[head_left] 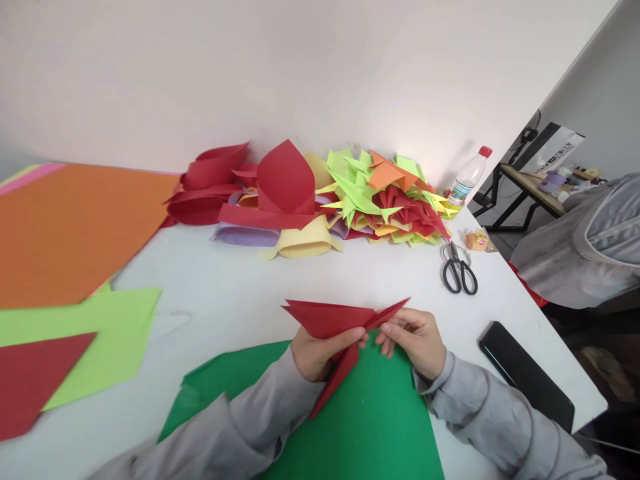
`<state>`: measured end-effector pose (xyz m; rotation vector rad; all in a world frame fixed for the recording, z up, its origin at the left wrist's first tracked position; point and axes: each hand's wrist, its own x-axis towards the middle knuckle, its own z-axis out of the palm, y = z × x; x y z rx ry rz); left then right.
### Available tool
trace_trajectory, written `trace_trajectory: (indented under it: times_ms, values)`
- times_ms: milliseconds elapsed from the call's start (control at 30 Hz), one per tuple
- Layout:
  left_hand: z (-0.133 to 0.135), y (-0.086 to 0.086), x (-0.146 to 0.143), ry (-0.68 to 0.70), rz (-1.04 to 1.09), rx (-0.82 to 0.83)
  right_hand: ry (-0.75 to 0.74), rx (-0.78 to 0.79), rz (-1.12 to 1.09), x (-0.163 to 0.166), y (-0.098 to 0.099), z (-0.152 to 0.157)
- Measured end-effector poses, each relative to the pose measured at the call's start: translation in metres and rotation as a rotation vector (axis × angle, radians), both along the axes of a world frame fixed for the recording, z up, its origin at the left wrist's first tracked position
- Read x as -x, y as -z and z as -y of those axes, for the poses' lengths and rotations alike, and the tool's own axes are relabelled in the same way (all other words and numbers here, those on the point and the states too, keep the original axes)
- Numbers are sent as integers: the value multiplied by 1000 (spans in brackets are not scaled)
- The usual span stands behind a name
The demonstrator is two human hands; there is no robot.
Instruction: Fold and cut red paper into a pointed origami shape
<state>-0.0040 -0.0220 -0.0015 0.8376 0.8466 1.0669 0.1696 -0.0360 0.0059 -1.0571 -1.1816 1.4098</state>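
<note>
A folded red paper shape with pointed wings is held up over a green sheet on the white table. My left hand is closed on its middle, thumb on top. My right hand pinches its right wing between thumb and fingers. A lower red point hangs down past my left wrist. Both sleeves are grey.
A pile of folded paper shapes and curled red, yellow and purple sheets lies at the back. Black scissors, a small snack packet, a water bottle and a black phone sit right. Large orange, lime and red sheets lie left.
</note>
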Motion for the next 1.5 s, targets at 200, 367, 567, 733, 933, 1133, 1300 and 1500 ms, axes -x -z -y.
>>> trace_trajectory:
  times_ms: [200, 367, 567, 733, 933, 1133, 1300, 1500]
  values:
    - [2, 2, 0, 56, -171, -193, -167, 39, 105, 1, 4, 0]
    - [3, 3, 0, -15, -326, -245, -176, 41, 109, 0, 5, 1]
    - [1, 0, 3, 95, -323, -275, -234, 87, 45, -1, 2, 1]
    - [1, 6, -1, 78, -305, -284, -223, 137, 43, 0, 3, 3]
    - [5, 1, -3, 29, -311, -233, -202, 173, 107, 1, 2, 5]
    - [3, -5, 3, 110, -293, -191, -228, 158, 126, -1, -10, 4]
    - [3, -5, 1, 106, -255, -194, -232, 76, 125, 0, -17, 3]
    - [3, -5, 4, 35, -265, -217, -90, 104, 116, -2, -3, 2]
